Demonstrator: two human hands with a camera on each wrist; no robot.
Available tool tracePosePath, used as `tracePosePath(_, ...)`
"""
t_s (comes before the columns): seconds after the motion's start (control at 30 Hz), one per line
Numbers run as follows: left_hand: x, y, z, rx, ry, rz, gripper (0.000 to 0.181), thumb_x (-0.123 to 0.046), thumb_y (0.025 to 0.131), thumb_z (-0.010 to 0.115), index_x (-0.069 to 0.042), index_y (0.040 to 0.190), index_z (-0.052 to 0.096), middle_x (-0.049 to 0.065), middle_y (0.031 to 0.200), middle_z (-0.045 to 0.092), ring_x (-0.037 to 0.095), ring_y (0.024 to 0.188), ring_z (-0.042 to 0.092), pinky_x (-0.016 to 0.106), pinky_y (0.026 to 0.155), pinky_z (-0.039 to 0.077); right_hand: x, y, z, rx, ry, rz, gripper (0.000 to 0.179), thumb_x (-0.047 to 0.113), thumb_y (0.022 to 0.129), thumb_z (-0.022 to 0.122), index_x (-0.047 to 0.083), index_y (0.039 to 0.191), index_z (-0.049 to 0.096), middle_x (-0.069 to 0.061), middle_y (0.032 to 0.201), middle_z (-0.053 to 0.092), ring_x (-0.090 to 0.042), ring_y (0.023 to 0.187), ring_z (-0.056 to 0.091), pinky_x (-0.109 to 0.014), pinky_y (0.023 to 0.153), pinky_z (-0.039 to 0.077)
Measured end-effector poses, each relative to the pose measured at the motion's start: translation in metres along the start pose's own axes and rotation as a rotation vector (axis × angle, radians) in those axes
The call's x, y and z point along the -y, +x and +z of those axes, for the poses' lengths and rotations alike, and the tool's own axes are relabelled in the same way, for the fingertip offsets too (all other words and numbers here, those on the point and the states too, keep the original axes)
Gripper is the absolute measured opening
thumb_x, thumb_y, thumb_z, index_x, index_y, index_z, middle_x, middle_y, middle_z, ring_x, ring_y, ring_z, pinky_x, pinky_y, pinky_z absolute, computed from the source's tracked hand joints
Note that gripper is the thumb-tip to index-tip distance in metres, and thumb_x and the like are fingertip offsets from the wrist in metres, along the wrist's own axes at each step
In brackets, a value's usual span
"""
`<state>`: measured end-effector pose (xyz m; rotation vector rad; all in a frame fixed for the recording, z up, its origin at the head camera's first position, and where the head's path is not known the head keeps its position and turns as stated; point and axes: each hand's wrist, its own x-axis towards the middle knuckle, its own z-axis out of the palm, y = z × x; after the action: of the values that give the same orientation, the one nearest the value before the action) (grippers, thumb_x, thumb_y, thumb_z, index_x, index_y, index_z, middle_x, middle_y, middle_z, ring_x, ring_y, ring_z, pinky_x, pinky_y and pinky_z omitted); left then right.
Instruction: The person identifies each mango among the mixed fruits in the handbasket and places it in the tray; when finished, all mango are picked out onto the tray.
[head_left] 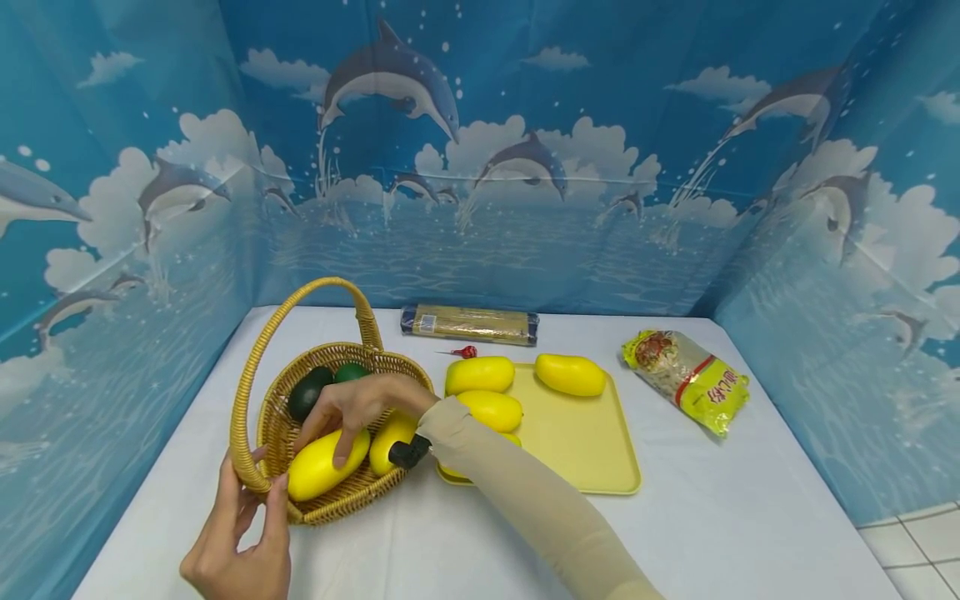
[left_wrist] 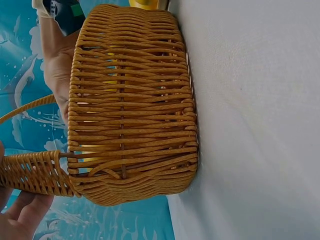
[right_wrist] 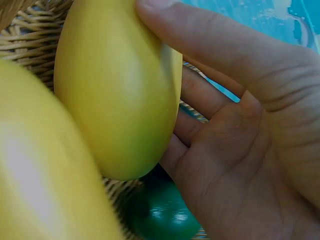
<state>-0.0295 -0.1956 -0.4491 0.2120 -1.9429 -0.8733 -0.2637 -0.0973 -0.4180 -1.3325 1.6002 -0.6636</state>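
Observation:
My right hand (head_left: 363, 404) reaches into the wicker basket (head_left: 348, 510) and grips a yellow mango (head_left: 315, 473), thumb on one side and fingers on the other. In the right wrist view the same mango (right_wrist: 117, 100) lies against my palm. Beside it in the basket sit another yellow mango (head_left: 392, 440) and two dark green fruits, perhaps avocados; the nearer (head_left: 309, 393) is almost black. Thumb and fingers of my left hand (head_left: 243, 542) hold the foot of the basket's arched handle (head_left: 242, 417). From the left wrist view, the basket's woven side stands on the white cloth.
Right of the basket is a pale yellow tray (head_left: 581, 458) with several yellow mangoes (head_left: 480, 375), partly behind my right forearm. A long flat gold package (head_left: 472, 325) and a small red pointed item (head_left: 465, 352) lie behind it. A printed food bag (head_left: 686, 379) rests far right.

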Motion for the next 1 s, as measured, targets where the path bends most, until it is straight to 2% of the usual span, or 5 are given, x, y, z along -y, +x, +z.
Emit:
tracePosePath(0.27, -0.003, 0.0, -0.002, 0.046, 0.024, -0.034, 0.076, 0.003, 0.089, 0.085, -0.015, 0.158, 0.058, 0.018, 0.131, 0.075, -0.023, 0.114, 0.057, 0.004, 0.09, 0.05, 0.013, -0.018, -0.008, -0.075, -0.001, -0.126, 0.061, -0.001, 0.092, 0.085, -0.005, 0.148, 0.062, -0.017, 0.149, 0.066, -0.008, 0.128, 0.066, -0.02, 0.109, 0.053)
tracePosePath(0.43, -0.001, 0.0, 0.001, 0.0, -0.002, -0.014, 0.08, 0.014, 0.08, 0.089, -0.01, 0.152, 0.064, 0.019, 0.125, 0.077, -0.021, 0.111, 0.059, 0.003, 0.088, 0.05, 0.024, -0.038, -0.011, -0.154, -0.023, -0.12, 0.059, 0.004, 0.091, 0.087, -0.003, 0.145, 0.065, -0.013, 0.144, 0.07, -0.005, 0.123, 0.068, -0.019, 0.107, 0.054)
tracePosePath(0.57, 0.001, 0.0, 0.004, -0.028, -0.013, 0.001, 0.082, 0.02, 0.073, 0.09, -0.005, 0.148, 0.066, 0.021, 0.122, 0.078, -0.021, 0.11, 0.06, 0.003, 0.087, 0.05, 0.031, -0.058, -0.011, -0.203, -0.073, -0.131, 0.059, 0.007, 0.092, 0.087, -0.003, 0.145, 0.065, -0.016, 0.143, 0.07, -0.006, 0.121, 0.069, -0.02, 0.106, 0.055)
tracePosePath(0.73, 0.0, 0.0, 0.003, -0.016, -0.003, -0.007, 0.079, 0.017, 0.077, 0.09, -0.006, 0.149, 0.066, 0.02, 0.123, 0.078, -0.022, 0.11, 0.06, 0.003, 0.087, 0.05, 0.036, -0.081, -0.011, -0.249, -0.123, -0.164, 0.06, 0.008, 0.092, 0.088, -0.006, 0.145, 0.064, -0.02, 0.142, 0.069, -0.007, 0.122, 0.07, -0.02, 0.106, 0.056)
tracePosePath(1.0, -0.006, 0.002, 0.003, -0.034, -0.042, -0.011, 0.077, 0.021, 0.077, 0.087, -0.003, 0.147, 0.067, 0.023, 0.121, 0.077, -0.02, 0.107, 0.062, 0.003, 0.087, 0.051, 0.041, -0.119, -0.004, -0.337, -0.22, -0.203, 0.06, 0.01, 0.092, 0.088, -0.003, 0.146, 0.065, -0.017, 0.14, 0.071, -0.01, 0.123, 0.07, -0.021, 0.106, 0.055)
